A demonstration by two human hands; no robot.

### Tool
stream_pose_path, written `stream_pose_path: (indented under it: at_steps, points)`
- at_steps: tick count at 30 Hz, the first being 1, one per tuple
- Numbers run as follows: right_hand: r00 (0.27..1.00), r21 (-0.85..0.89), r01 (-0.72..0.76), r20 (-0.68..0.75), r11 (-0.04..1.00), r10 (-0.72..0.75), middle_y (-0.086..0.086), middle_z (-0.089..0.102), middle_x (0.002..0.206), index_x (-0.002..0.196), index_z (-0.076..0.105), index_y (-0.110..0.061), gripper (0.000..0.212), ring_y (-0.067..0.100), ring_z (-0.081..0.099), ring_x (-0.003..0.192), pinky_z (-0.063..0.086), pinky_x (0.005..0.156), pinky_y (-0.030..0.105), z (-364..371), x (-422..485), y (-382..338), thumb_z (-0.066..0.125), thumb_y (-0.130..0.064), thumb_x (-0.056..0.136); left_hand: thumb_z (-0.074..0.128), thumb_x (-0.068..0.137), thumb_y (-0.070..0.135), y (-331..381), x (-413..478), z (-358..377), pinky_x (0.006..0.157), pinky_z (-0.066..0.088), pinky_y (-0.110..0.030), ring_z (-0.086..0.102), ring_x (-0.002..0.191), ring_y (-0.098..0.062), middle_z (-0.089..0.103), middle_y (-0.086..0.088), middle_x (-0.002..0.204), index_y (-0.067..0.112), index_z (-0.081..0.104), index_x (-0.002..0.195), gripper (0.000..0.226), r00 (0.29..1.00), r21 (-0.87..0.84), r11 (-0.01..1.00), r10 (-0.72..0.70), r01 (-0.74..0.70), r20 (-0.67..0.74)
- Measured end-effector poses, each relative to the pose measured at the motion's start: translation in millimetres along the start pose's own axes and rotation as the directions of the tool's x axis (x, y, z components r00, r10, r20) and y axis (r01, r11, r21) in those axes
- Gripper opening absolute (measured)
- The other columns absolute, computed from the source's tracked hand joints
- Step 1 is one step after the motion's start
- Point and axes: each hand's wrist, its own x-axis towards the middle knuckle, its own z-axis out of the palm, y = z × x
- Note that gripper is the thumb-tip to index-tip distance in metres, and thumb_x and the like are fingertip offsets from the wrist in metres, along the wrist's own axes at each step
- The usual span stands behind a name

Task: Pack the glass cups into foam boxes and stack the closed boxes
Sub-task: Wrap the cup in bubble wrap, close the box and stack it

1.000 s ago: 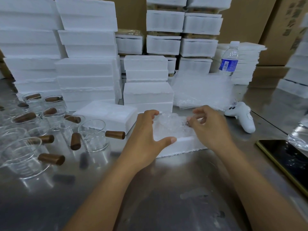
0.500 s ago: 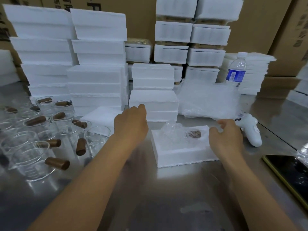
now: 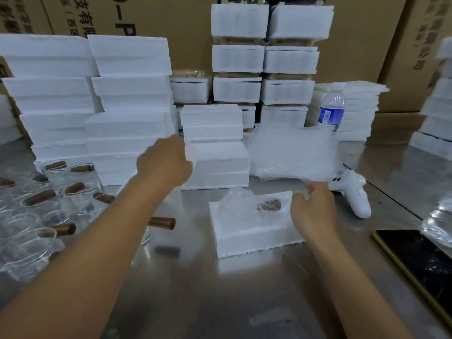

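An open foam box (image 3: pixel 247 237) lies on the steel table (image 3: pixel 220 297) at centre. In it sits a glass cup wrapped in bubble wrap (image 3: pixel 236 204), its brown handle (image 3: pixel 270 205) showing. My right hand (image 3: pixel 311 211) grips the box's right end, thumb and fingers curled on the rim. My left hand (image 3: pixel 166 162) reaches far forward to the left edge of a low stack of closed foam boxes (image 3: pixel 220 167). Its fingers are hidden behind its back. Several bare glass cups with brown handles (image 3: pixel 49 206) stand at the left.
Tall stacks of foam boxes (image 3: pixel 97 106) fill the back, with cardboard cartons behind. A sheet of bubble wrap (image 3: pixel 293 155), a water bottle (image 3: pixel 331 110) and a white controller (image 3: pixel 354 194) lie right of centre. A dark phone (image 3: pixel 420 263) rests at the right edge.
Both hands left the wrapped cup. My left hand swung left and then forward toward the foam stack. My right hand moved to the box's right end. The view tilted up.
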Motion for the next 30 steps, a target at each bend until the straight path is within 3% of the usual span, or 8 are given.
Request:
stream_pose_path:
  at_steps: [4,7,10,14,19,22,26,30]
  points:
    - [0.986,0.062,0.131,-0.110,0.990,-0.123,0.006,0.045,0.131,0.126,0.045,-0.011,0.032,0.019,0.044,0.115,0.032,0.087,0.027,0,-5,-6,0.045,-0.018,0.095,0.062,0.090,0.030,4,-13,-46,0.072,0.038,-0.025,0.057,0.101,-0.026,0.060,-0.006,0.116,0.017,0.050,0.130,0.044,0.946,-0.346,0.925,0.039,-0.156,-0.321]
    - [0.955,0.232,0.271,-0.188,0.934,-0.231,-0.009,0.048,0.123,0.124,0.047,-0.021,0.028,0.005,0.045,0.115,0.034,0.092,0.023,-1,-14,-17,0.045,-0.027,0.096,0.058,0.094,0.022,15,-35,-71,0.070,0.050,-0.019,0.066,0.093,-0.011,0.070,0.004,0.106,0.017,0.057,0.124,0.031,0.917,-0.832,0.387,0.138,-0.398,-0.374]
    - [0.957,0.483,0.288,-0.166,0.827,-0.236,-0.017,0.053,0.117,0.118,0.046,-0.031,0.023,-0.007,0.050,0.109,0.036,0.090,0.013,-4,-20,-29,0.043,-0.038,0.097,0.053,0.091,0.021,19,-48,-65,0.083,0.054,-0.025,0.065,0.104,-0.014,0.071,0.000,0.109,0.009,0.061,0.117,0.029,0.929,-0.961,-0.243,0.306,-0.134,-0.208]
    - [0.990,0.857,0.033,0.043,0.514,-0.135,-0.007,0.061,0.104,0.097,0.054,-0.033,0.025,0.010,0.066,0.094,0.045,0.088,0.028,-15,-15,-36,0.036,-0.050,0.095,0.055,0.081,0.019,20,-58,-31,0.077,0.057,-0.025,0.071,0.093,-0.018,0.073,-0.008,0.101,0.005,0.077,0.086,0.027,0.928,-0.787,-0.543,0.359,0.292,0.096]
    - [0.984,0.928,-0.154,0.177,0.340,-0.035,-0.006,0.069,0.106,0.106,0.062,-0.027,0.029,0.016,0.062,0.102,0.049,0.084,0.034,-27,-10,-34,0.046,-0.046,0.090,0.058,0.078,0.019,13,-68,9,0.085,0.056,-0.028,0.068,0.099,-0.017,0.071,-0.006,0.111,0.011,0.074,0.103,0.031,0.921,-0.813,-0.467,0.333,0.347,0.202]
    - [0.977,0.886,-0.208,0.210,0.415,0.041,-0.008,0.071,0.101,0.103,0.063,-0.030,0.021,0.012,0.064,0.093,0.050,0.081,0.033,-29,-4,-30,0.052,-0.040,0.089,0.056,0.088,0.027,12,-74,32,0.102,0.046,-0.037,0.061,0.113,-0.012,0.060,0.005,0.131,0.038,0.054,0.127,0.041,0.967,-0.968,-0.156,0.196,0.195,0.164]
    - [0.982,0.796,-0.189,0.151,0.574,0.113,-0.018,0.072,0.090,0.088,0.067,-0.040,0.023,0.002,0.066,0.086,0.048,0.082,0.031,-28,-2,-26,0.052,-0.058,0.084,0.039,0.101,0.019,17,-84,45,0.102,0.030,-0.005,0.037,0.124,0.017,0.041,0.027,0.139,0.060,0.050,0.112,0.044,0.992,-0.974,0.217,0.117,-0.070,-0.045]
    - [0.995,0.685,-0.102,0.076,0.721,0.069,-0.035,0.062,0.061,0.052,0.058,-0.064,0.030,-0.008,0.064,0.067,0.040,0.066,0.022,-23,-8,-30,0.054,-0.059,0.082,0.034,0.103,0.018,13,-81,55,0.116,0.024,-0.025,0.037,0.135,0.000,0.047,0.016,0.142,0.046,0.058,0.112,0.038,0.995,-0.999,0.036,0.103,-0.017,-0.013]
